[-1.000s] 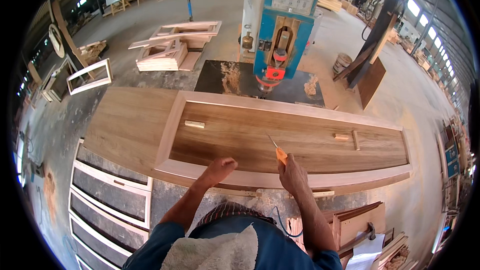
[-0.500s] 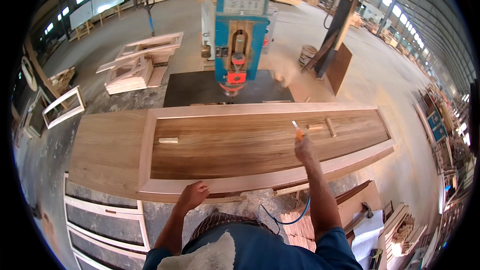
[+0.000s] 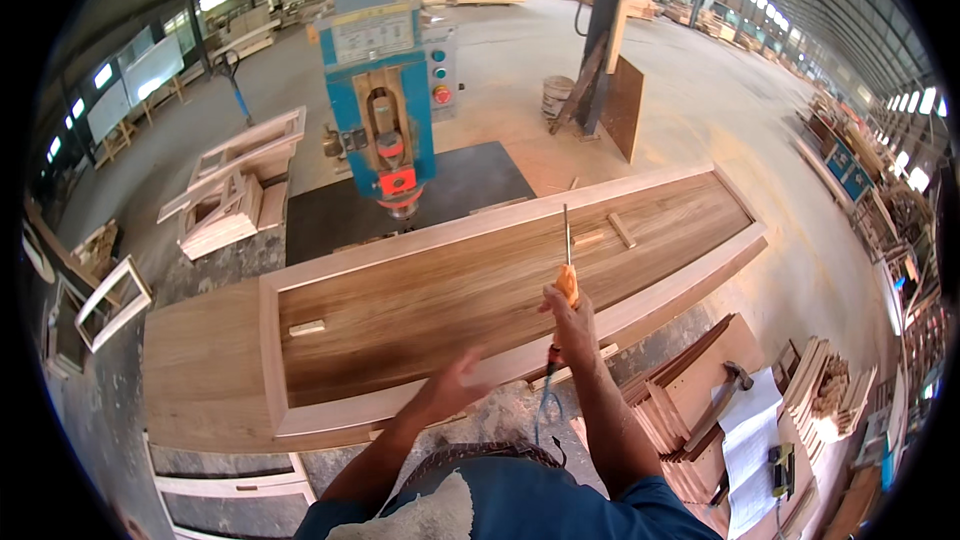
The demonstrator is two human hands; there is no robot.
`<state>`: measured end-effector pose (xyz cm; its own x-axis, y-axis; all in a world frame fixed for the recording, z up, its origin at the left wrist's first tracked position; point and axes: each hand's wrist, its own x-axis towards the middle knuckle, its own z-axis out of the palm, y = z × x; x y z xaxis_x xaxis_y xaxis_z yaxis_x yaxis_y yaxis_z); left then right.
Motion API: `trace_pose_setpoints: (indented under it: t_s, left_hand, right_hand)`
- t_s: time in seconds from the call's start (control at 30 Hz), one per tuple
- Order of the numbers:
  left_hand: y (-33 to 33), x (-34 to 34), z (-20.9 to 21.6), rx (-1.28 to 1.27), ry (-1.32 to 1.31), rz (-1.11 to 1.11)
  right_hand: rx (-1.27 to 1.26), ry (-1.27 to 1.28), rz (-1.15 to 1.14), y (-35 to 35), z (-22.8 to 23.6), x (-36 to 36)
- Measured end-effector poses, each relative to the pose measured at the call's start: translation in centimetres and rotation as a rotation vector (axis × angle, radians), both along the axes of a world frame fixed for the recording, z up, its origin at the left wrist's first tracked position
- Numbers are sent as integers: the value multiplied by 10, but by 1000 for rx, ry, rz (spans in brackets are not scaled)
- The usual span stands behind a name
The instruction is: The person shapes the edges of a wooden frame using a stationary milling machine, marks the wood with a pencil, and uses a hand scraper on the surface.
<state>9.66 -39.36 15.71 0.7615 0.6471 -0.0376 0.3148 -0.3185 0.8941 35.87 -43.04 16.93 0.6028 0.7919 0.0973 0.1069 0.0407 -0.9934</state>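
An orange air blow gun with a long thin metal nozzle is gripped in my right hand. Its nozzle points away from me over the panel, and a blue hose hangs below the hand. My left hand, a little blurred, is at the near rail of the framed wooden panel, fingers stretched out and holding nothing; whether it touches the wood I cannot tell. Small wood strips lie on the panel: one at the left, two more at the right.
A blue drilling machine stands behind the panel over a black table. Stacked wooden frames are at the left. On the right, a hammer and paper sheet lie by wood pieces. A bucket stands near a post.
My right hand has drawn back toward me with the blow gun, whose nozzle now points farther away. My left hand has moved right and its fingers have straightened. The view has turned to the right.
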Motion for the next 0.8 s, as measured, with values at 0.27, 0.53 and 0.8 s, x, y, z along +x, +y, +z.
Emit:
trace_pose_setpoints:
  t_s: [0.27, 0.53, 0.8]
  left_hand:
    - [-24, 107, 30, 161, -518, -214]
    - [-39, 156, 36, 266, -451, -429]
    - [-39, 159, 46, 19, 12, -644]
  right_hand:
    - [-92, 97, -48, -58, 69, -58]
    - [-23, -122, -204, -95, 71, -39]
    - [-318, -8, -443, -195, -13, 118]
